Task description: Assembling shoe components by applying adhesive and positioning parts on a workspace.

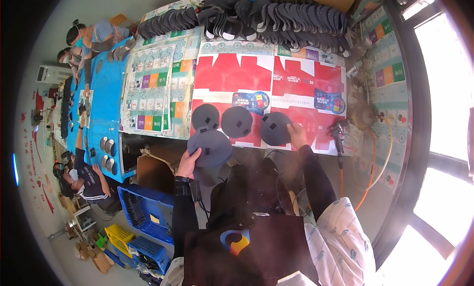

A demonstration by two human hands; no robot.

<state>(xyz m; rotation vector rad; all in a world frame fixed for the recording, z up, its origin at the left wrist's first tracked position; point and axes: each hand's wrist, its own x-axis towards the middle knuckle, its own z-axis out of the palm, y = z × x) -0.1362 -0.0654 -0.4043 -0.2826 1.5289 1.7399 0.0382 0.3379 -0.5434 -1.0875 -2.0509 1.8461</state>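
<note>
The table (234, 49) takes up the middle of the room, papered over with printed sheets, and a blue table (109, 83) with people at it stands off to the left. Red paper (232, 74) covers the near part of the main table. Along its far edge are crowded rows of dark pieces (303, 19), overlapping too closely for me to count.

The person's two arms, in dark sleeves, reach forward from below, the left nearly straight up and the right slanting inward to the table's near edge.

I count four dark grey discs near that edge. Two, the back disc (205, 116) and the middle disc (236, 119), lie on the red paper with no hand on them. The left disc (217, 143) laps over the back disc, and the right disc (275, 130) is just beside the middle one.

One spray gun (338, 133) is right of the discs.

The left hand (188, 162) is closed on the left disc, thumb on top. The right hand (296, 136) is narrow, touching the right disc's outer edge; whether it pinches it, I can't tell. Small black squares (207, 151) dot the discs.
</note>
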